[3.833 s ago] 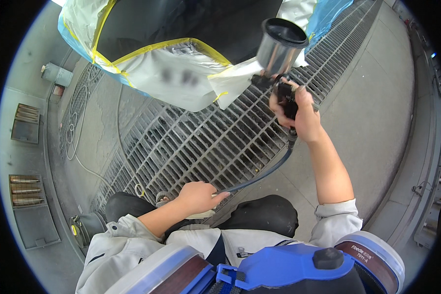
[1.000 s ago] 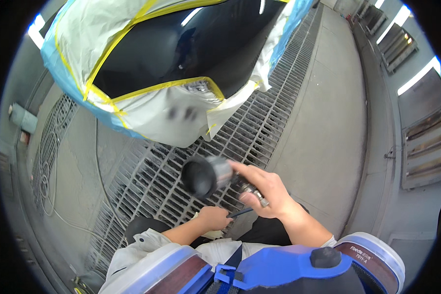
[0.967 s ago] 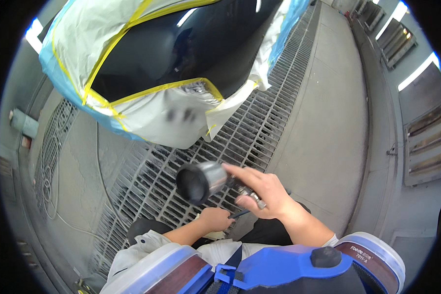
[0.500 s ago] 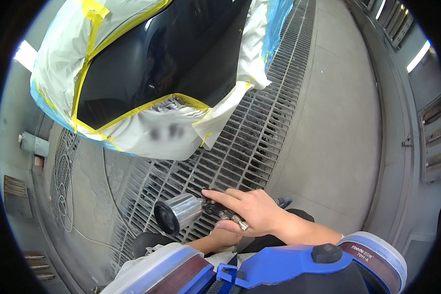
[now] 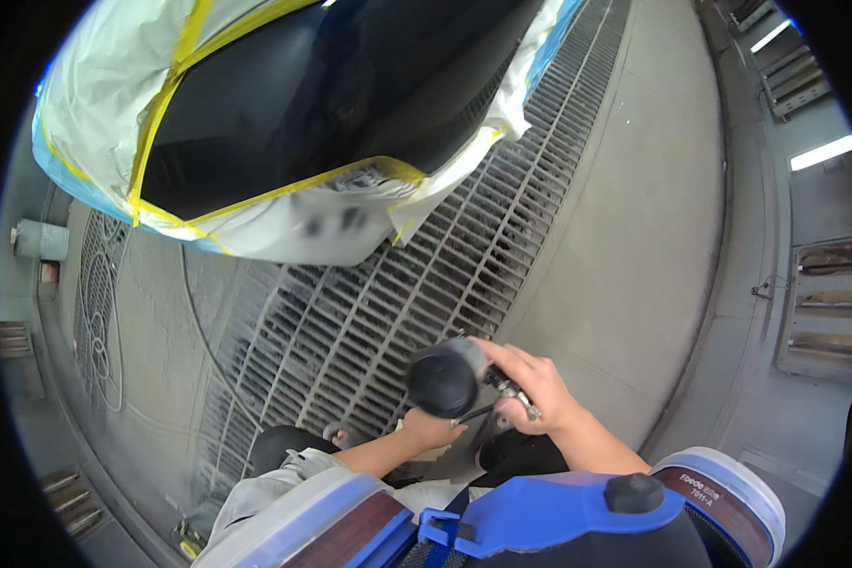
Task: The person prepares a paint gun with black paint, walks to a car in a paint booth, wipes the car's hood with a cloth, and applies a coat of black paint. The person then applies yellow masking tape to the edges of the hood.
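Note:
My right hand [image 5: 538,383] is closed around a spray gun [image 5: 507,386], whose paint cup with a round black lid [image 5: 442,381] tips toward me over the floor grating. Low in the middle, my left hand [image 5: 430,428] has its fingers curled at a thin black hose [image 5: 475,414] that runs toward the gun. Ahead stands a glossy black vehicle panel [image 5: 284,123], framed by yellow masking tape [image 5: 284,196] and white masking sheet [image 5: 284,232]. Dark grey smudges mark the sheet below the panel's lower edge.
A long metal floor grating [image 5: 426,284] runs beneath the vehicle and me. At the left, a hose [image 5: 208,346] trails over the floor and a pale blue-grey cylinder [image 5: 41,240] is by the wall. Blue respirator parts [image 5: 559,516] fill the lower edge.
My right hand and the spray gun have moved right, and the cup's lid has turned toward me. My left hand now shows apart from the right. The view has shifted slightly.

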The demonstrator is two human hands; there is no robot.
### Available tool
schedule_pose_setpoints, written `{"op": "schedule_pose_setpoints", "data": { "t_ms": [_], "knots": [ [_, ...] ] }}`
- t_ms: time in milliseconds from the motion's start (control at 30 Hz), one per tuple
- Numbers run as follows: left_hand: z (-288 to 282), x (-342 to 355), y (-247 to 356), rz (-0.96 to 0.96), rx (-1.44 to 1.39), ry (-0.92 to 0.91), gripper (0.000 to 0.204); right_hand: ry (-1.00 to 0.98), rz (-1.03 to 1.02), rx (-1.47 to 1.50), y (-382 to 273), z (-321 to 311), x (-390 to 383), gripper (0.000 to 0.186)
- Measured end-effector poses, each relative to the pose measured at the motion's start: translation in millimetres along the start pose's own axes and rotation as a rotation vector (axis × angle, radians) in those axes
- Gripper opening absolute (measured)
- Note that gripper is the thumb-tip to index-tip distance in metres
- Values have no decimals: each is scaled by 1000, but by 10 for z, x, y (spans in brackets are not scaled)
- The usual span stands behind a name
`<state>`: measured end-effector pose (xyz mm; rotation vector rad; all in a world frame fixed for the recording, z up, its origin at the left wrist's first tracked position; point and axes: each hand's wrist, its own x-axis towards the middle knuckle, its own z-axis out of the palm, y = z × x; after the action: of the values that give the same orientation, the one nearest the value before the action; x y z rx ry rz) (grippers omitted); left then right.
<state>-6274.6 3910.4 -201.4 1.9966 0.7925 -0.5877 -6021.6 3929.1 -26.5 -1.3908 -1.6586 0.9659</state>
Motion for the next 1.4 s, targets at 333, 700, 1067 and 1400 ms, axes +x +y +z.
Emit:
{"op": "schedule_pose_setpoints", "data": {
  "t_ms": [333,700,1067,1400],
  "knots": [
    [-292,-1966,752,-292,-503,-172,55,419,177,-86,-619,296,-695,77],
    [-1709,-4268,1293,-567,-1610,269,35,780,446,353,-3250,46,-1729,97],
    [-2635,-4832,2869,-32,-1630,-170,56,1554,387,290,-5799,-18,-3438,80],
    [-1445,-5151,5776,341,-1135,-579,54,2361,406,64,-7532,349,-5710,76]
  ]
}}
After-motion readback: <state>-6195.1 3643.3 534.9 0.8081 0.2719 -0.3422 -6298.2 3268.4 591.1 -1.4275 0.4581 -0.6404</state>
